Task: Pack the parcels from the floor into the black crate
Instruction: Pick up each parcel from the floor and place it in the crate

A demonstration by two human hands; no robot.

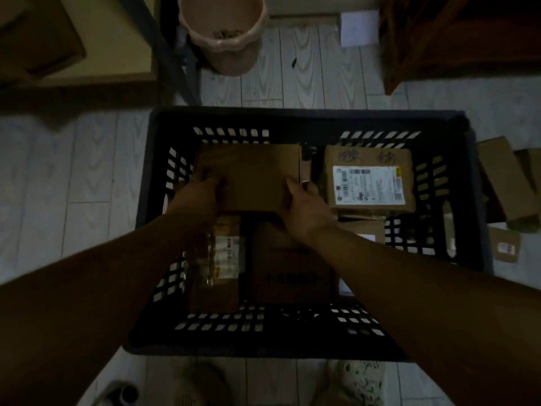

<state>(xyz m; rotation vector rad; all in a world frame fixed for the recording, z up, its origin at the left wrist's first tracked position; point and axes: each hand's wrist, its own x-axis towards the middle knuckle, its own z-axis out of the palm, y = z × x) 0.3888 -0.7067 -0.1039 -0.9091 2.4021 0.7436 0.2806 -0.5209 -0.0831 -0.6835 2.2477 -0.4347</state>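
A black slotted crate (295, 120) stands on the floor below me. Both hands hold a plain brown cardboard parcel (254, 174) over the crate's far left part. My left hand (202, 191) grips its left near edge, and my right hand (304, 200) grips its right near corner. Inside the crate lie a labelled box (369, 180) at the far right, a taped labelled parcel (219, 268) at the near left, and a dark brown box (289, 273) in the near middle. More parcels (509, 186) lie on the floor right of the crate.
A pink waste bin (225, 39) stands beyond the crate. A dark metal leg (172, 63) slants beside it. Wooden furniture (456, 39) fills the far right, a cardboard box (35, 39) the far left. A small flat parcel (505, 249) lies by the crate's right wall. My feet (351, 382) are near.
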